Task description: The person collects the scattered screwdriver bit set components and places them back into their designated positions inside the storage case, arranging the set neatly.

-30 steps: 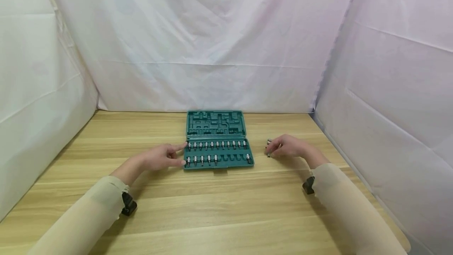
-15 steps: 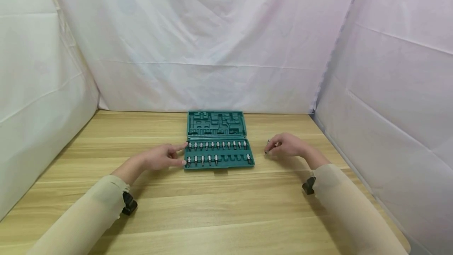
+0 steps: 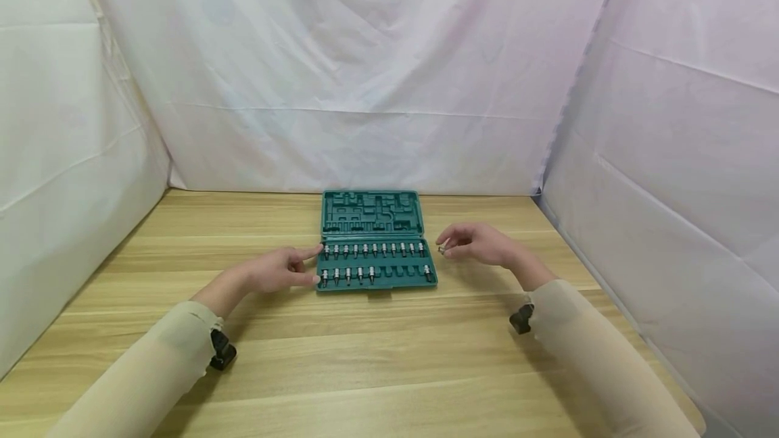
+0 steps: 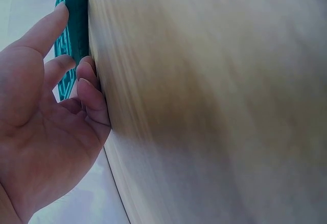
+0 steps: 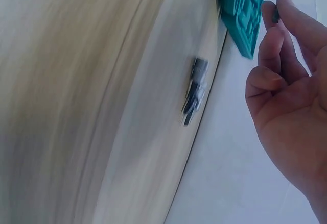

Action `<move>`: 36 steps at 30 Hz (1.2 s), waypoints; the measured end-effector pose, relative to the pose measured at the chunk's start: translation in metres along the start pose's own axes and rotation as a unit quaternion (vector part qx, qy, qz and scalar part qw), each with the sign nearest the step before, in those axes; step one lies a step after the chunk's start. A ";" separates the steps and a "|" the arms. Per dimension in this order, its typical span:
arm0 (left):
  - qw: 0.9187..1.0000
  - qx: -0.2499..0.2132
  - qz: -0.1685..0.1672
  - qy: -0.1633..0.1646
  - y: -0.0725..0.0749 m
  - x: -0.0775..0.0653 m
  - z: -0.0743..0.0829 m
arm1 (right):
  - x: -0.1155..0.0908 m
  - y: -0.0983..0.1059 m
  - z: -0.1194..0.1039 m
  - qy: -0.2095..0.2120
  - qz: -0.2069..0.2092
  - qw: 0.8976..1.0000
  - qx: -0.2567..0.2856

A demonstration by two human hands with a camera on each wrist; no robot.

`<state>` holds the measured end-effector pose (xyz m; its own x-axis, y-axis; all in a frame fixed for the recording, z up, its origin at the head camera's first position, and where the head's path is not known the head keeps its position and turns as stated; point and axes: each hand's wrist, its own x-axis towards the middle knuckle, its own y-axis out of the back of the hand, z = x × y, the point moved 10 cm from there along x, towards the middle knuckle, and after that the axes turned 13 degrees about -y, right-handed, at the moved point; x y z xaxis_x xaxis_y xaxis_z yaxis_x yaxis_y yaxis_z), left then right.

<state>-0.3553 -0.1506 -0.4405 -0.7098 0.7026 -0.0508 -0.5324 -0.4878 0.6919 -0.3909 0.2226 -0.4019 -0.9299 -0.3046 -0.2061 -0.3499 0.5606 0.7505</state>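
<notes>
Bit, metal: pinched between the right hand's thumb and forefinger, just beside the right edge of the case; probably light, stiff, slippery, best held by its thicker end. Left hand: thumb and forefinger spread, touching the case's left edge. Case contents: back row filled; front row, five bits from the left corner, one at the right. Table: loose pieces, blurred.
</notes>
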 end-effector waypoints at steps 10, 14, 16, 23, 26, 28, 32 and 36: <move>1.000 0.008 0.001 -0.005 0.000 0.001 0.002 | 0.004 -0.019 -0.031 0.022 -0.033 0.999 0.032; 1.000 0.008 0.002 -0.002 0.001 0.001 0.003 | 0.008 -0.026 -0.037 0.020 -0.053 0.996 0.070; 1.000 0.008 0.001 -0.005 0.001 0.001 0.004 | 0.010 -0.029 -0.041 0.021 -0.056 0.995 0.082; 1.000 0.017 -0.002 -0.005 0.000 0.000 0.003 | 0.018 -0.041 -0.052 0.037 -0.045 0.996 0.065; 1.000 0.016 -0.001 -0.004 0.000 0.000 0.002 | 0.022 -0.047 -0.055 0.036 -0.040 0.997 0.057; 1.000 0.014 0.000 -0.006 0.000 0.000 0.003 | 0.025 -0.051 -0.057 0.036 -0.037 0.997 0.050; 1.000 0.011 0.002 -0.007 0.000 0.001 0.002 | 0.032 -0.060 -0.060 0.033 -0.032 0.998 0.035; 1.000 0.008 0.002 -0.008 0.000 0.001 0.002 | 0.034 -0.067 -0.067 0.035 -0.033 0.999 0.023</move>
<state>-0.3550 -0.1488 -0.4392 -0.7046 0.7087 -0.0357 -0.5217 -0.4832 0.7031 -0.3919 0.1228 -0.4172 -0.8953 -0.3940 -0.2080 -0.4161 0.5724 0.7066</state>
